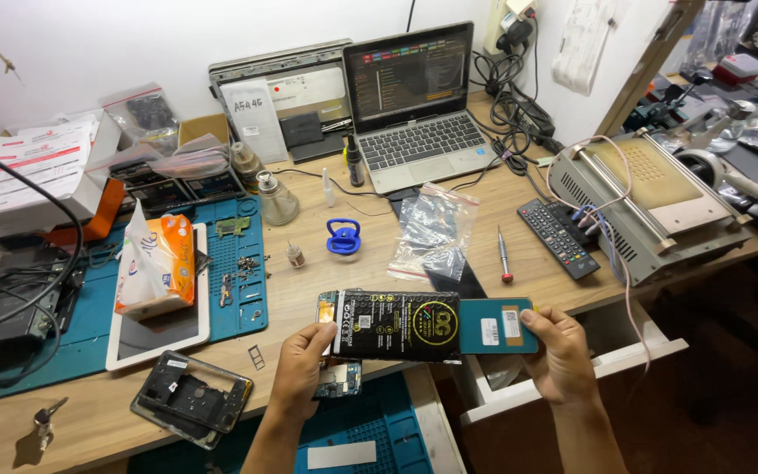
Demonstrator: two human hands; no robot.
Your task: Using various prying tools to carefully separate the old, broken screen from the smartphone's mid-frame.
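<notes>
Black battery pack [394, 326], flat and rectangular, with yellow and white printed markings, is held level between both hands above the front edge of the wooden desk [326, 281]. Left hand [302, 369] grips its left end, thumb on top, fingers curled beneath; the same hand also pins a small circuit-bearing phone part [340, 379] under the pack (its exact kind cannot be told). Right hand [561, 351] pinches the right end of a teal card-like panel [498, 326], which touches the pack's right edge and carries a white label and a small tan one.

Places relative to the laptop [414, 105], which stands open at the back of the desk:
- Just in front of it, a clear zip bag [436, 230] with dark contents.
- Left of it, a white paper sheet with black handwriting [254, 118], propped against a grey device.
- Far left of it, a white box with red stripes [32, 167].
- Left and nearer the front, an orange-and-white tissue pack [155, 263] lying on a white tablet [146, 338] on the blue work mat [239, 298].
- In front and slightly left, a blue suction cup [343, 237].
- Right of it, a black remote [557, 237].
</notes>
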